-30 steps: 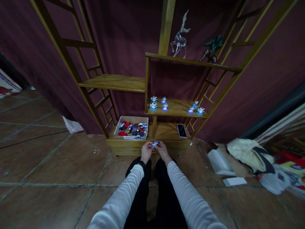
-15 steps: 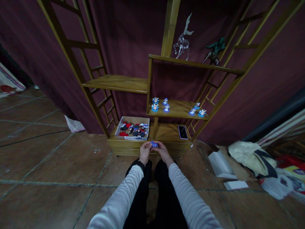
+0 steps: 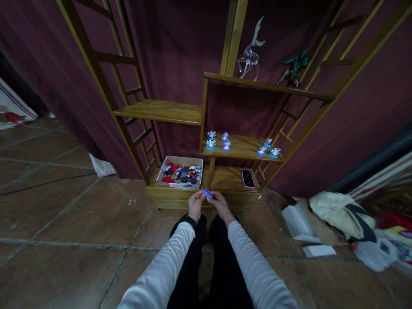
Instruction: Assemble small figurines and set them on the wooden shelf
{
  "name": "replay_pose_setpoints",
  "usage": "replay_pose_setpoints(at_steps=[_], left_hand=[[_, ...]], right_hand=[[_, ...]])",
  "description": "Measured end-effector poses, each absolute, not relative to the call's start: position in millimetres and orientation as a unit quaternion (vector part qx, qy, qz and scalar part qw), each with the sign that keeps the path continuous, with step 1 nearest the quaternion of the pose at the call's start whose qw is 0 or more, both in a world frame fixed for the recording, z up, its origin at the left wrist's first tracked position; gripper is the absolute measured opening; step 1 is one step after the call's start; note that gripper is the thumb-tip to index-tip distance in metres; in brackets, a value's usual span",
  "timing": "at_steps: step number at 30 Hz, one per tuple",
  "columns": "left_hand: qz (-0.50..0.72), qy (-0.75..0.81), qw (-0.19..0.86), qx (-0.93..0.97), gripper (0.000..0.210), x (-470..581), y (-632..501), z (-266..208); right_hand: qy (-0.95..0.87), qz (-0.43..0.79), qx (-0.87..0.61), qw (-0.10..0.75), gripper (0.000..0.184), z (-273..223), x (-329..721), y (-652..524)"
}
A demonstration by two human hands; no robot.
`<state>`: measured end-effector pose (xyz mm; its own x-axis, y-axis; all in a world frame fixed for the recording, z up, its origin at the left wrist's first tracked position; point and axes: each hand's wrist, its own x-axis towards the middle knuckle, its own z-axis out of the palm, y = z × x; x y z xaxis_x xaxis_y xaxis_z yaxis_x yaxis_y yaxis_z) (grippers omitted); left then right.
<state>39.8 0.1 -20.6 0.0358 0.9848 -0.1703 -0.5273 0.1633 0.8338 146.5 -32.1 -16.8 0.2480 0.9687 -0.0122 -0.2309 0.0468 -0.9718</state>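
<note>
Between the fingertips of both hands is a small purple figurine (image 3: 208, 193), partly covered by the fingers. My left hand (image 3: 195, 205) is closed on its left side, and my right hand (image 3: 220, 204) grips it from the right. Both hands are just in front of the lower edge of the wooden shelf unit (image 3: 174, 194). Left of them, a cardboard box (image 3: 161, 174) holds a jumble of figurines with red and dark bases. Several small figurines on purple or blue bases, such as a purple one (image 3: 226, 146) and a blue-based one (image 3: 274, 152), stand on the shelf above.
A phone (image 3: 247, 178) lies on the bottom shelf at right. Higher up stand a clear deer statuette (image 3: 249, 59) and a dark green sculpture (image 3: 293, 71). On the floor at right are a white box (image 3: 299, 223), a beige bag (image 3: 334, 212) and a plastic bag (image 3: 375, 253).
The purple figurine has turned between my fingers and is now tilted differently. My view has shifted slightly; the shelf's figurines stand as before.
</note>
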Motion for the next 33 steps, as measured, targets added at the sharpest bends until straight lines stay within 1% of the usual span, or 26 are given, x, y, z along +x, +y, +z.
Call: replay_pose_setpoints(at_steps=[10,15,17,20,24,28,33], left_hand=[[0.568,0.407,0.653,0.292,0.031,39.1,0.6,-20.0],[0.549,0.400,0.685,0.262,0.027,38.7,1.5,-17.2],[0.543,0.408,0.689,0.252,0.026,37.9,1.9,-15.9],[0.530,0.426,0.691,0.245,0.023,36.4,1.7,-14.1],[0.510,0.438,0.691,0.267,0.024,36.0,-0.2,-12.0],[0.491,0.429,0.703,0.283,0.023,37.6,-1.8,-11.4],[0.489,0.427,0.704,0.290,0.015,38.9,-2.3,-11.5]], right_hand=[[-0.367,0.491,-0.497,0.615,0.039,-18.6,148.3,-30.5],[-0.361,0.502,-0.485,0.618,0.041,-15.0,147.6,-32.2],[-0.340,0.511,-0.484,0.624,0.039,-15.0,148.5,-32.6],[-0.322,0.483,-0.507,0.638,0.036,-16.1,151.3,-32.5],[-0.361,0.451,-0.519,0.630,0.032,-16.7,153.5,-31.8],[-0.354,0.477,-0.513,0.620,0.031,-17.7,152.8,-31.2],[-0.337,0.479,-0.516,0.624,0.027,-20.6,153.7,-28.5]])
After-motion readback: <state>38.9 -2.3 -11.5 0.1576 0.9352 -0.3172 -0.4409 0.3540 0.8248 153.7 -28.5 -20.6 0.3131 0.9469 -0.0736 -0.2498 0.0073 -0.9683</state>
